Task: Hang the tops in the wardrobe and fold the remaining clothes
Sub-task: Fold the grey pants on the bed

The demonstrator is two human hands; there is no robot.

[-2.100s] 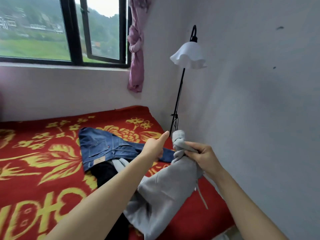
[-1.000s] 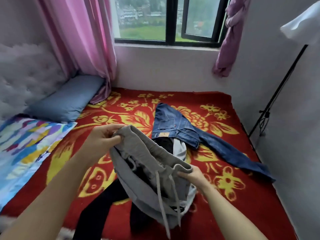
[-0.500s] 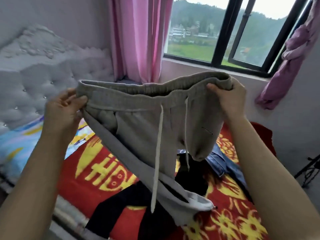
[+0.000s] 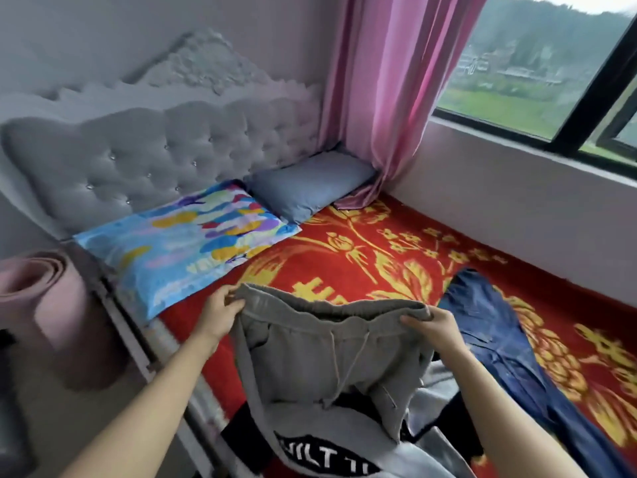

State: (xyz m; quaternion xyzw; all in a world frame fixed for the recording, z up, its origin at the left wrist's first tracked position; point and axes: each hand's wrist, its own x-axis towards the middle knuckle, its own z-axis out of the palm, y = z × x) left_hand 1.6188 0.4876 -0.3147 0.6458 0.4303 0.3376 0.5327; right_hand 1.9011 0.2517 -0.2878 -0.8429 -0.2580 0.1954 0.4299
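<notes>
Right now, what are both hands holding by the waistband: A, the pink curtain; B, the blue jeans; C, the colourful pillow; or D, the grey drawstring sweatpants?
D: the left hand and the right hand each grip one end of the waistband of the grey sweatpants, while the blue jeans lie on the red blanket.

Two pillows (image 4: 186,243), two hands (image 4: 220,313), one curtain (image 4: 379,98).

My left hand (image 4: 220,313) and right hand (image 4: 436,331) hold the pants (image 4: 327,353) over the bed (image 4: 379,243). The jeans (image 4: 493,336) lie to the right. Behind, two pillows (image 4: 186,243) touch the headboard (image 4: 155,157). Under the pants lies a top (image 4: 327,453), I think.
</notes>
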